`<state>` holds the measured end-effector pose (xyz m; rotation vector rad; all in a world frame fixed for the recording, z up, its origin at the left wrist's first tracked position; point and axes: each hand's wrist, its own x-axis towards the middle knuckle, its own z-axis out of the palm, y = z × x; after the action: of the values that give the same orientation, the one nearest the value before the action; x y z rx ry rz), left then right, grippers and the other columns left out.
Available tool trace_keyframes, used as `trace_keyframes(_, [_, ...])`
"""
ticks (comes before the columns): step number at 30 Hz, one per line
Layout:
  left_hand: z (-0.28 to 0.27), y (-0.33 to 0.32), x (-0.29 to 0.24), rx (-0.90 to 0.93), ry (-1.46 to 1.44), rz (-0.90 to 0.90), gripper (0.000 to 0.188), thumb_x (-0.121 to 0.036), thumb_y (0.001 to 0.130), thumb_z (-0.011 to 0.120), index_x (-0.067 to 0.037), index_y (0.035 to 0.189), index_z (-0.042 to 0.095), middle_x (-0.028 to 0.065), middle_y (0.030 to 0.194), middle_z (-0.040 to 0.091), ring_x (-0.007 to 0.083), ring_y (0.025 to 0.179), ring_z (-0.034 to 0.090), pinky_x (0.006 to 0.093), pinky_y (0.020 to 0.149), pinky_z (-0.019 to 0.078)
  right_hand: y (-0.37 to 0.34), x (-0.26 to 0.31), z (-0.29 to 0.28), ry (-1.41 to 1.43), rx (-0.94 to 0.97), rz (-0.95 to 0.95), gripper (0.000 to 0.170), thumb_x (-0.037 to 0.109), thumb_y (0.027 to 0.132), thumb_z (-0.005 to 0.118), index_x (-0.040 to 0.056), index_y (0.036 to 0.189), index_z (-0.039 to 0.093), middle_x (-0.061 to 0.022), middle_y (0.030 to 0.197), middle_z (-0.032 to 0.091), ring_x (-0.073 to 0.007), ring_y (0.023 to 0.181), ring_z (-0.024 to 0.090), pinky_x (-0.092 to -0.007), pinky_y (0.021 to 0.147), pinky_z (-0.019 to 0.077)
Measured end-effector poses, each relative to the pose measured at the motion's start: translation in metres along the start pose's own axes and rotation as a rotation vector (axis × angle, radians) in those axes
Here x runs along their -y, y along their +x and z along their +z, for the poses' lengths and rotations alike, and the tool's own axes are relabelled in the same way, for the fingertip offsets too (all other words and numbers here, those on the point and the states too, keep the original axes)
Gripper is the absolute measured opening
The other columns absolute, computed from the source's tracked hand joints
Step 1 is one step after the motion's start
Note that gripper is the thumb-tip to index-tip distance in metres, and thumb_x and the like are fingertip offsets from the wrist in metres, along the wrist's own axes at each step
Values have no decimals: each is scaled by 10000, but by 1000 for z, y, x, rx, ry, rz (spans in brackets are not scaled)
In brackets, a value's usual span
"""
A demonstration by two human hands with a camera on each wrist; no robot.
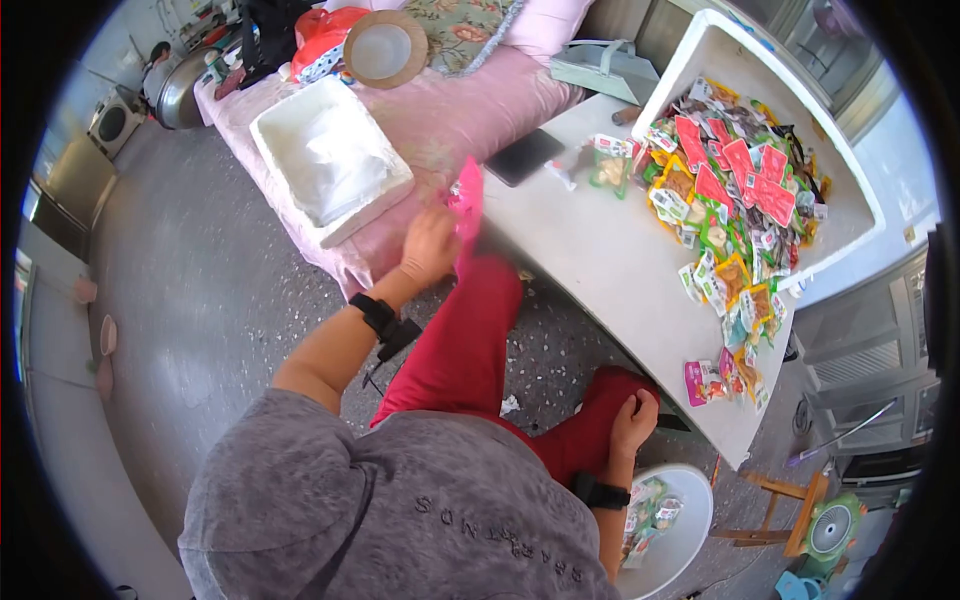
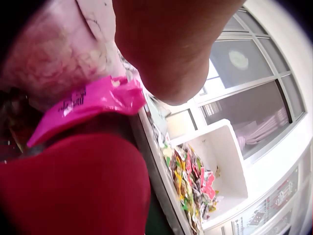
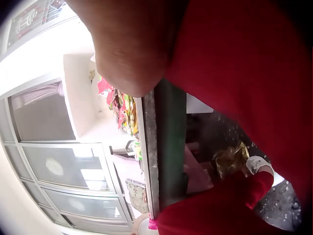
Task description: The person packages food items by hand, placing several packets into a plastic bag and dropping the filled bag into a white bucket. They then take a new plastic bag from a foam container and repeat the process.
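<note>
Head view gets both hands. Left hand (image 1: 430, 245) is by the left knee, arm reaching forward, fingers curled at the edge of a pink bag (image 1: 467, 200), grip narrow; exact fingertips hidden. Bag hangs upright between the pink cloth (image 1: 500, 100) and the table corner. Left wrist view shows the bag's shiny, crinkled plastic with dark print, just above the red trousers (image 2: 83, 181); only the bare heel of the hand shows there.

Right hand (image 1: 633, 422) rests on the right thigh, elbow bent, fingers loosely curled, holding nothing; its wrist view cuts off the fingers. That view adds a crumpled gold wrapper (image 3: 232, 159) and a white shoe (image 3: 258, 164) under the table.

White table (image 1: 600, 270), flat and smooth: black phone (image 1: 524, 157) near the bag, tilted white foam box (image 1: 865, 200) with small glossy packets (image 1: 735, 190) spilling out. Shallow foam tray (image 1: 385, 200) on the pink cloth. Round white bucket (image 1: 690, 500) beside the right forearm, packets inside.
</note>
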<state>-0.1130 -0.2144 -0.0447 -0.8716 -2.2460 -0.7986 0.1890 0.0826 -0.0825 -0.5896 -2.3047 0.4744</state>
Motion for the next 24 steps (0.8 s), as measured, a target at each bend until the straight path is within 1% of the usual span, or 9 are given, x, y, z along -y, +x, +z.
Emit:
trace_keyframes(2, [-33,18,18,-145,120,-26,248,-81,623,536,-37,866,511,148,882,506,322,849,461,399,752,364,0,-3,1,-18,20,-5,158,53,686,510,-18,827,511,-166,808,537,-311,754,514,-370,684,406])
trace_keyframes(5, [-53,23,90,-284,226,-215,293,-93,649,544,-26,929,491,156,888,507,322,853,461,378,756,368,0,-5,3,-33,30,-6,158,65,695,508,-12,832,515,-164,817,540,-307,761,517,-365,690,408])
trace_keyframes(8, [-68,23,155,-187,385,-484,376,-164,666,533,1,997,467,180,991,481,327,943,436,382,813,350,1,-2,4,-46,36,-1,157,65,690,509,-10,828,515,-163,810,540,-307,758,516,-365,683,408])
trace_keyframes(9, [-74,23,168,-82,399,-558,386,-174,673,518,-6,1016,461,182,1011,473,330,959,429,382,821,346,2,-1,4,-51,39,0,157,65,689,509,-9,828,514,-163,807,540,-307,756,516,-365,681,408])
trace_keyframes(13, [-83,33,171,198,450,-703,328,-185,700,460,-29,985,500,195,997,486,335,956,438,386,822,348,4,1,6,-42,20,-38,145,30,656,506,-13,794,504,-157,774,532,-316,728,505,-389,657,401])
trace_keyframes(16, [-77,35,189,278,448,-702,253,-177,712,432,-37,889,546,201,902,527,337,872,487,386,768,386,4,2,6,-49,25,-47,142,29,653,506,-12,790,503,-157,775,531,-316,728,505,-391,656,401])
trace_keyframes(19, [-78,33,187,119,387,-683,207,-163,715,425,-28,790,561,198,802,550,336,783,520,390,700,414,4,-1,8,-66,17,-62,138,26,650,506,-10,784,502,-157,775,530,-315,729,504,-391,656,400])
trace_keyframes(22, [-83,31,185,49,257,-706,199,-187,706,457,-30,774,559,189,772,555,327,748,530,383,659,421,4,1,7,-72,15,-62,135,23,648,506,-8,780,501,-155,776,530,-312,731,505,-391,657,399])
trace_keyframes(24, [-90,30,174,104,161,-725,201,-205,694,485,-27,753,558,184,761,556,316,739,532,375,652,419,4,3,7,-65,19,-56,134,22,647,506,-5,778,501,-153,775,530,-311,733,505,-391,658,398])
